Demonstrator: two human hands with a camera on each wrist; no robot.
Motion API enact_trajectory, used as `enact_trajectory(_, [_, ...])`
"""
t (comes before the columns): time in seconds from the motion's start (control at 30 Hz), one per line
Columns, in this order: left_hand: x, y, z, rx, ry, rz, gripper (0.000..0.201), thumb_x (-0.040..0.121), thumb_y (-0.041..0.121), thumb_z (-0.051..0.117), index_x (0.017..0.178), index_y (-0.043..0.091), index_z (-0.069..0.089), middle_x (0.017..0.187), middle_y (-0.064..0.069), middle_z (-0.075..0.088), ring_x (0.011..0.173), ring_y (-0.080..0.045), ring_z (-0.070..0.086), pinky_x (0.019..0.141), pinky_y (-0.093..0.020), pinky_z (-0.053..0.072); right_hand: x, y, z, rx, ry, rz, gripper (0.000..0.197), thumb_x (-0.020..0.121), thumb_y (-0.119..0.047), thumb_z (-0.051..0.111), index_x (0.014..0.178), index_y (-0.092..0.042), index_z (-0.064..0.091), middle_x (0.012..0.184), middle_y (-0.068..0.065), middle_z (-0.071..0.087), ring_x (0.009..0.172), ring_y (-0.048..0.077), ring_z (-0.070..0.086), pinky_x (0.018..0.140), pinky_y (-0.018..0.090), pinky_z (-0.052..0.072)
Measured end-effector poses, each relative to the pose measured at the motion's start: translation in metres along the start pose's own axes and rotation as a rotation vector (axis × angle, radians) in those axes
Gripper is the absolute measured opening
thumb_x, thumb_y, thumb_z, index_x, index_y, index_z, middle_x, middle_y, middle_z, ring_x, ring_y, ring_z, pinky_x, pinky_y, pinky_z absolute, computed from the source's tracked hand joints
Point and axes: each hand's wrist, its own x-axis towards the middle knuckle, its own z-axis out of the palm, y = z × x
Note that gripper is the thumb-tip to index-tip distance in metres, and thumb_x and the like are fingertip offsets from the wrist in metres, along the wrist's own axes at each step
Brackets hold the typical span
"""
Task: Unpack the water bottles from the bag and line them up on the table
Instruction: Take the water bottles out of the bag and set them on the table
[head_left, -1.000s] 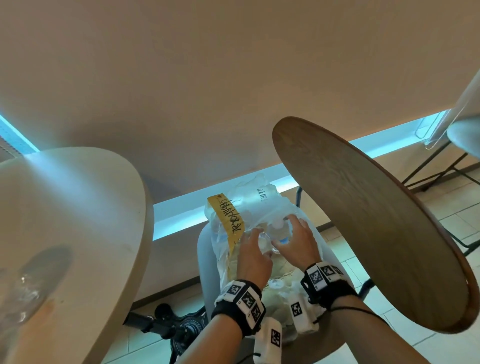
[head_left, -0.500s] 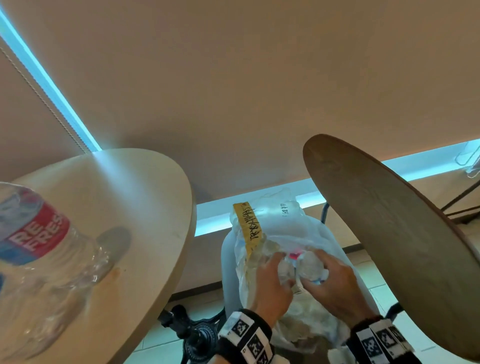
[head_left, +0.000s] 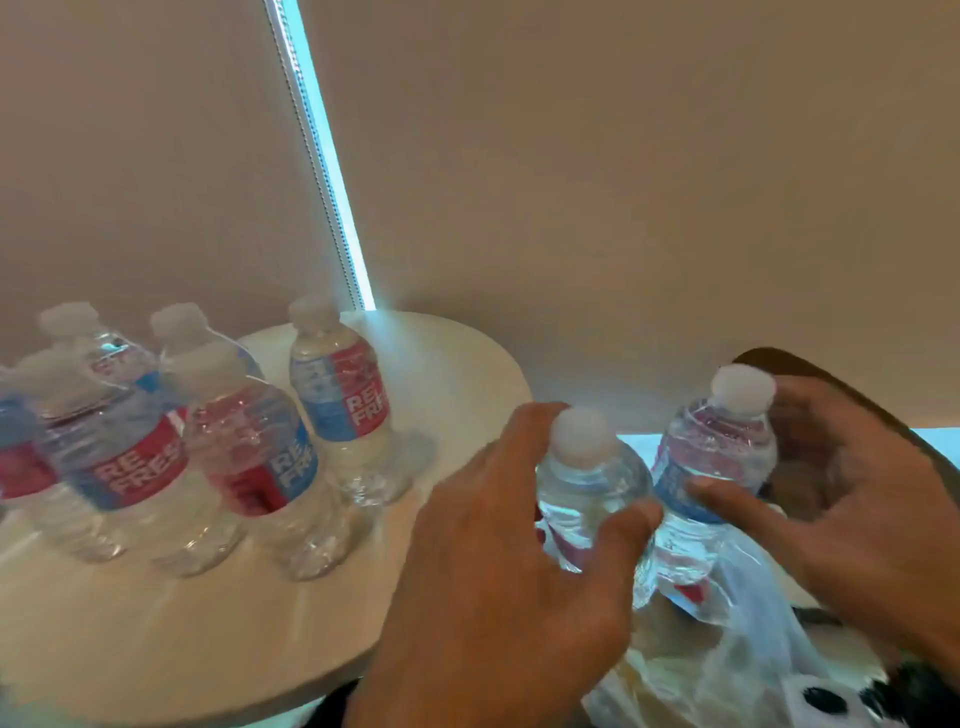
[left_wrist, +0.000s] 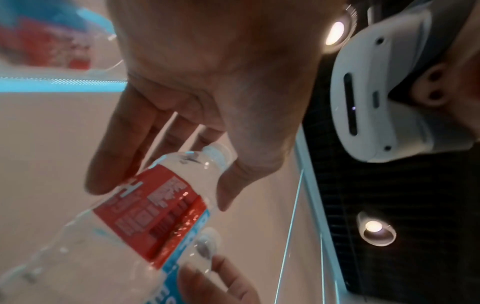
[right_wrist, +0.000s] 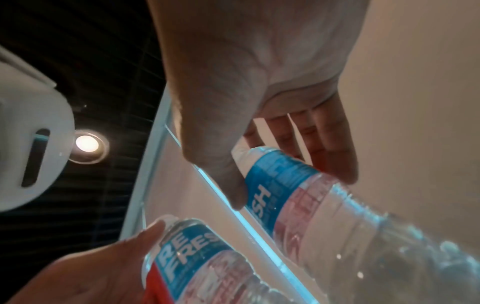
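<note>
Head view: each hand (head_left: 498, 561) grips a bottle (head_left: 592, 499).

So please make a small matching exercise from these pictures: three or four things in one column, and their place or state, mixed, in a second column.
Things:
1. left hand
2. right hand
3. plastic bag
4. round table

Places or states:
A. carries several upright bottles
B. grips the bottle nearer the table
C. lies crumpled under the two held bottles
D. grips the bottle farther from the table

Pairs: 1-B, 2-D, 3-C, 4-A
</note>
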Motion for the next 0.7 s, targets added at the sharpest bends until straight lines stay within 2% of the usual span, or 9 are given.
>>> enact_trajectory(0.1, [0.0, 0.014, -0.041, 0.054, 0.099, -0.005, 0.04, 0.071, 0.056, 0.07, 0.105, 0.048, 0.052, 0.1, 0.032, 0.063, 0.089, 0.008, 0.062, 0.067, -0.021, 0.06, 0.031, -0.028, 0.011, 0.102, -0.005, -0.13, 0.077, 0.055, -0.073, 0.077, 0.124, -0.046, 0.057, 0.11, -0.009, 0.076, 0.098, 0.016, 0.076, 0.079, 0.043, 0.065])
enact_trajectory(0.2, [0.001, 0.016, -0.065, 0.149, 0.172, -0.043, 0.037, 0.07, 0.059, 0.065, 0.102, 0.051, 0.049, 0.095, 0.03, 0.065, 0.082, 0.005, 0.065, 0.072, -0.026, 0.059, 0.063, -0.05, 0.035, 0.15, -0.075, -0.231, 0.063, 0.067, -0.056, 0.08, 0.124, -0.044, 0.057, 0.106, -0.006, 0.077, 0.096, 0.014, 0.075, 0.077, 0.037, 0.066])
enact_trajectory(0.27, [0.003, 0.013, -0.074, 0.221, 0.193, -0.068, 0.034, 0.075, 0.057, 0.067, 0.102, 0.053, 0.046, 0.093, 0.03, 0.063, 0.084, 0.003, 0.064, 0.077, -0.028, 0.056, 0.082, -0.062, 0.054, 0.169, -0.148, -0.258, 0.064, 0.065, -0.052, 0.076, 0.124, -0.04, 0.056, 0.106, -0.006, 0.077, 0.095, 0.013, 0.074, 0.077, 0.03, 0.066])
enact_trajectory(0.37, [0.006, 0.004, -0.081, 0.317, 0.206, -0.113, 0.04, 0.08, 0.056, 0.065, 0.113, 0.053, 0.042, 0.098, 0.031, 0.053, 0.094, 0.003, 0.056, 0.081, -0.02, 0.044, 0.104, -0.073, 0.083, 0.179, -0.261, -0.278, 0.059, 0.07, -0.043, 0.077, 0.124, -0.037, 0.055, 0.108, -0.01, 0.073, 0.095, 0.006, 0.071, 0.076, 0.017, 0.062])
enact_trajectory(0.43, [0.008, -0.002, -0.081, 0.375, 0.208, -0.154, 0.045, 0.083, 0.056, 0.062, 0.121, 0.047, 0.04, 0.1, 0.029, 0.047, 0.094, 0.001, 0.049, 0.081, -0.019, 0.034, 0.116, -0.074, 0.101, 0.178, -0.319, -0.284, 0.054, 0.078, -0.031, 0.08, 0.126, -0.033, 0.055, 0.108, -0.011, 0.072, 0.096, 0.003, 0.071, 0.074, 0.013, 0.06])
enact_trajectory(0.5, [0.012, -0.007, -0.08, 0.418, 0.21, -0.182, 0.049, 0.084, 0.056, 0.062, 0.126, 0.043, 0.041, 0.105, 0.024, 0.053, 0.097, -0.004, 0.053, 0.08, -0.02, 0.036, 0.125, -0.074, 0.116, 0.186, -0.37, -0.278, 0.053, 0.082, -0.022, 0.081, 0.129, -0.029, 0.056, 0.111, -0.008, 0.072, 0.095, 0.004, 0.072, 0.074, 0.011, 0.059])
enact_trajectory(0.57, [0.016, -0.01, -0.079, 0.454, 0.206, -0.215, 0.058, 0.084, 0.057, 0.061, 0.135, 0.039, 0.039, 0.124, 0.019, 0.059, 0.109, -0.008, 0.058, 0.09, -0.024, 0.045, 0.131, -0.075, 0.127, 0.189, -0.422, -0.27, 0.052, 0.084, -0.019, 0.08, 0.128, -0.03, 0.055, 0.112, -0.007, 0.072, 0.092, 0.0, 0.072, 0.071, 0.008, 0.056])
enact_trajectory(0.63, [0.019, -0.011, -0.078, 0.496, 0.214, -0.245, 0.064, 0.085, 0.058, 0.06, 0.14, 0.037, 0.035, 0.135, 0.017, 0.057, 0.118, -0.011, 0.059, 0.099, -0.029, 0.047, 0.136, -0.074, 0.135, 0.195, -0.456, -0.271, 0.052, 0.084, -0.019, 0.079, 0.13, -0.027, 0.056, 0.114, -0.003, 0.073, 0.095, 0.003, 0.073, 0.075, 0.012, 0.058])
enact_trajectory(0.7, [0.02, -0.013, -0.077, 0.521, 0.228, -0.24, 0.063, 0.085, 0.058, 0.059, 0.139, 0.035, 0.035, 0.131, 0.015, 0.059, 0.115, -0.012, 0.061, 0.096, -0.029, 0.049, 0.14, -0.074, 0.141, 0.208, -0.467, -0.265, 0.056, 0.084, -0.021, 0.078, 0.136, -0.022, 0.055, 0.12, 0.003, 0.073, 0.1, 0.015, 0.074, 0.084, 0.025, 0.062])
